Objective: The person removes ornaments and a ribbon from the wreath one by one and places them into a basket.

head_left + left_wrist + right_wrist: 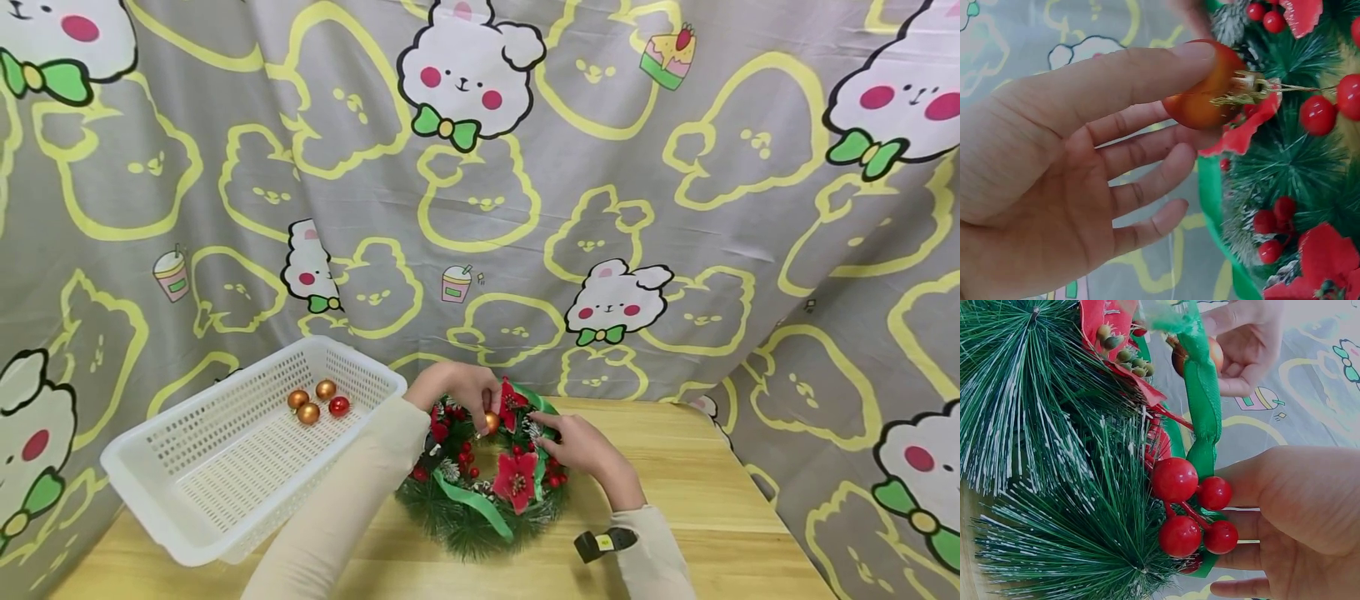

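Note:
My left hand [468, 392] pinches a shiny orange-gold Christmas bauble [1210, 94] between thumb and forefinger, its other fingers loosely bent. The bauble's gold cap and thin string loop [1297, 88] point toward the wreath [480, 533]. That wreath lies on the table, made of green pine needles with red poinsettias [514, 482], berry clusters [1175, 480] and a green ribbon [480, 504]. At its right side, my right hand [585, 450] reaches in with fairly straight fingers touching the edge. Its fingertips are partly hidden behind ribbon and berries in the right wrist view.
A white perforated plastic basket [150, 508] stands on the left of the wooden table [720, 533]. Inside are several baubles, gold [308, 413] and red [339, 406]. A patterned grey curtain [495, 217] hangs behind the table. A black strap device [604, 543] sits at the right wrist.

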`<state>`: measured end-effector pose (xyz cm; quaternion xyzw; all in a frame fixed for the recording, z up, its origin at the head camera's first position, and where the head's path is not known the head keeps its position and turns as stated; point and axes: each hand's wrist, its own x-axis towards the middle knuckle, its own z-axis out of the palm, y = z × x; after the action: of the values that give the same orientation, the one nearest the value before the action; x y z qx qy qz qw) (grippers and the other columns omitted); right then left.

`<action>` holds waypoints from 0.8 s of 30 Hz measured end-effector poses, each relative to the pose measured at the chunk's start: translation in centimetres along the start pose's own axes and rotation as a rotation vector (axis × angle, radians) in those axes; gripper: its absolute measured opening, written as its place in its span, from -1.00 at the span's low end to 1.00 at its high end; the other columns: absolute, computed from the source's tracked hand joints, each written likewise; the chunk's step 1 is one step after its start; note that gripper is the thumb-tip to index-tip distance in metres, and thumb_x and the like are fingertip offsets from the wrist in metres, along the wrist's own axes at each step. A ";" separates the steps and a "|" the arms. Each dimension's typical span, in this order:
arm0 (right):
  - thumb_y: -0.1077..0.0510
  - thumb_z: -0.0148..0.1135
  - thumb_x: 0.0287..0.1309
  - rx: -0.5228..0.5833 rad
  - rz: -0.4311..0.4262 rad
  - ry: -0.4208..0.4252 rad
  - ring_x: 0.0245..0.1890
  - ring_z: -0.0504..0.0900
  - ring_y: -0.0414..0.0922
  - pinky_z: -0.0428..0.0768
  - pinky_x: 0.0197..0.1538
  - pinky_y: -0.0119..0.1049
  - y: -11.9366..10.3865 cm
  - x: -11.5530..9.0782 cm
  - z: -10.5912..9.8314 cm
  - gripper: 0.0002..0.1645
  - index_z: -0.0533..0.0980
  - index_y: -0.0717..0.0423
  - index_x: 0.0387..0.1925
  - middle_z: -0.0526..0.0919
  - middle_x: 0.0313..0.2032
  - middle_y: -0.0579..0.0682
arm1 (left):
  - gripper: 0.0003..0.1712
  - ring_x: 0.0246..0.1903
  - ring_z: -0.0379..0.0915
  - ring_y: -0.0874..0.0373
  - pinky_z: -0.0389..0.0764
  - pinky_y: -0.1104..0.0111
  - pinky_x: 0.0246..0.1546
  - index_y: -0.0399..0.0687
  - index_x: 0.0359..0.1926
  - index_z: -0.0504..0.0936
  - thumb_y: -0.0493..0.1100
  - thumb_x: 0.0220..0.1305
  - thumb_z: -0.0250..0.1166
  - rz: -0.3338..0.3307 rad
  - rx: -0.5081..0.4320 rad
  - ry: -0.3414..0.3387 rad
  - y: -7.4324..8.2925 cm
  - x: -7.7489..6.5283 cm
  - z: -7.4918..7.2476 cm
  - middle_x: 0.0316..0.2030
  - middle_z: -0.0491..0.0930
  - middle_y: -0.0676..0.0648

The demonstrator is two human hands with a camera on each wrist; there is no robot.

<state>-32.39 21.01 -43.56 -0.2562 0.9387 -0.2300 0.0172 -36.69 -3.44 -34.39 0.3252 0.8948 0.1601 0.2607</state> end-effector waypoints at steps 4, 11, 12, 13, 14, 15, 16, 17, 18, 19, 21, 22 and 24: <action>0.12 0.25 0.39 -0.011 -0.007 0.007 -0.81 0.20 -0.28 0.36 -0.50 -0.37 0.1 0.0 0.1 -0.44 0.47 0.12 0.37 0.22 -0.81 -0.20 | -0.77 -0.40 0.46 0.23 0.50 0.41 -0.32 -0.07 -0.24 0.64 -0.23 0.14 0.54 0.012 -0.003 0.017 0.3 0.6 0.8 -0.36 0.59 0.08; 0.12 0.25 0.39 -0.013 -0.004 0.003 -0.80 0.19 -0.28 0.37 -0.46 -0.36 0.1 0.0 0.3 -0.44 0.48 0.11 0.37 0.25 -0.78 -0.19 | -0.75 -0.37 0.45 0.27 0.49 0.44 -0.29 -0.05 -0.18 0.67 -0.25 0.14 0.54 -0.031 0.037 -0.004 0.4 1.7 2.0 -0.29 0.59 0.11; 0.12 0.26 0.39 -0.012 -0.004 0.002 -0.80 0.19 -0.28 0.37 -0.46 -0.36 0.2 0.0 0.3 -0.44 0.48 0.12 0.37 0.26 -0.78 -0.18 | -0.75 -0.36 0.45 0.28 0.49 0.44 -0.29 -0.04 -0.17 0.67 -0.25 0.14 0.54 -0.039 0.045 -0.005 0.4 1.8 2.1 -0.28 0.59 0.11; 0.12 0.25 0.39 -0.011 -0.003 0.001 -0.80 0.18 -0.28 0.36 -0.45 -0.36 0.2 0.0 0.3 -0.44 0.48 0.12 0.37 0.27 -0.78 -0.18 | -0.75 -0.36 0.44 0.28 0.49 0.44 -0.28 -0.03 -0.18 0.67 -0.24 0.14 0.54 -0.046 0.056 -0.005 0.3 1.9 2.2 -0.28 0.59 0.11; 0.12 0.25 0.39 -0.010 -0.002 0.001 -0.80 0.18 -0.28 0.36 -0.45 -0.35 0.2 -0.1 0.3 -0.44 0.47 0.11 0.37 0.27 -0.78 -0.18 | -0.75 -0.36 0.43 0.28 0.49 0.44 -0.29 -0.02 -0.19 0.67 -0.25 0.14 0.54 -0.053 0.064 0.000 0.3 2.0 2.3 -0.28 0.58 0.11; 0.12 0.25 0.39 -0.009 -0.002 0.001 -0.80 0.18 -0.27 0.36 -0.45 -0.35 0.2 -0.1 0.3 -0.44 0.47 0.11 0.37 0.27 -0.78 -0.18 | -0.76 -0.37 0.42 0.28 0.48 0.43 -0.30 -0.01 -0.21 0.66 -0.25 0.13 0.54 -0.060 0.072 0.005 0.3 2.1 2.4 -0.29 0.57 0.11; 0.12 0.25 0.39 -0.008 -0.001 0.002 -0.80 0.18 -0.28 0.36 -0.46 -0.35 0.1 -0.1 0.2 -0.44 0.47 0.11 0.37 0.27 -0.78 -0.18 | -0.76 -0.38 0.40 0.27 0.46 0.43 -0.32 0.00 -0.23 0.66 -0.25 0.13 0.55 -0.070 0.083 0.013 0.3 2.2 2.4 -0.30 0.56 0.12; 0.11 0.25 0.40 -0.008 -0.001 0.003 -0.80 0.18 -0.28 0.36 -0.46 -0.36 0.1 -0.1 0.2 -0.44 0.47 0.11 0.38 0.26 -0.78 -0.19 | -0.76 -0.40 0.39 0.27 0.45 0.42 -0.33 0.01 -0.25 0.65 -0.24 0.12 0.55 -0.079 0.096 0.022 0.3 2.3 2.5 -0.31 0.55 0.12; 0.11 0.25 0.40 -0.009 -0.001 0.004 -0.80 0.18 -0.28 0.36 -0.46 -0.36 0.2 0.0 0.2 -0.44 0.47 0.11 0.38 0.25 -0.78 -0.19 | -0.77 -0.42 0.37 0.27 0.44 0.42 -0.35 0.02 -0.27 0.65 -0.24 0.12 0.55 -0.084 0.108 0.030 0.3 2.4 2.6 -0.32 0.55 0.13; 0.10 0.25 0.40 -0.008 -0.001 0.005 -0.80 0.18 -0.28 0.36 -0.47 -0.36 0.1 0.0 0.1 -0.43 0.47 0.11 0.38 0.24 -0.79 -0.19 | -0.77 -0.43 0.35 0.27 0.42 0.42 -0.37 0.02 -0.28 0.65 -0.24 0.11 0.56 -0.089 0.116 0.037 0.4 2.5 2.7 -0.34 0.54 0.13; 0.11 0.25 0.40 -0.004 -0.001 0.008 -0.81 0.18 -0.28 0.36 -0.48 -0.36 0.1 0.0 0.1 -0.43 0.47 0.11 0.38 0.23 -0.79 -0.19 | -0.77 -0.46 0.33 0.27 0.41 0.42 -0.39 0.04 -0.31 0.65 -0.23 0.11 0.57 -0.093 0.136 0.048 0.4 2.6 2.9 -0.36 0.54 0.14; 0.11 0.25 0.40 -0.004 -0.001 0.008 -0.81 0.18 -0.28 0.36 -0.49 -0.37 0.2 0.0 0.0 -0.43 0.47 0.11 0.38 0.23 -0.79 -0.20 | -0.78 -0.47 0.33 0.27 0.41 0.43 -0.40 0.03 -0.31 0.65 -0.23 0.11 0.57 -0.092 0.143 0.051 0.5 2.6 3.0 -0.36 0.54 0.14; 0.11 0.25 0.40 -0.002 -0.001 0.008 -0.81 0.18 -0.28 0.36 -0.49 -0.37 0.2 0.0 0.0 -0.43 0.47 0.11 0.38 0.23 -0.79 -0.20 | -0.79 -0.47 0.34 0.28 0.41 0.43 -0.39 0.02 -0.31 0.66 -0.22 0.11 0.57 -0.091 0.150 0.055 0.6 2.7 3.1 -0.36 0.54 0.14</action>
<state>-32.47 21.14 -43.65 -0.2556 0.9389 -0.2300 0.0131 -36.35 -0.83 -37.63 0.2984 0.9250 0.0894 0.2177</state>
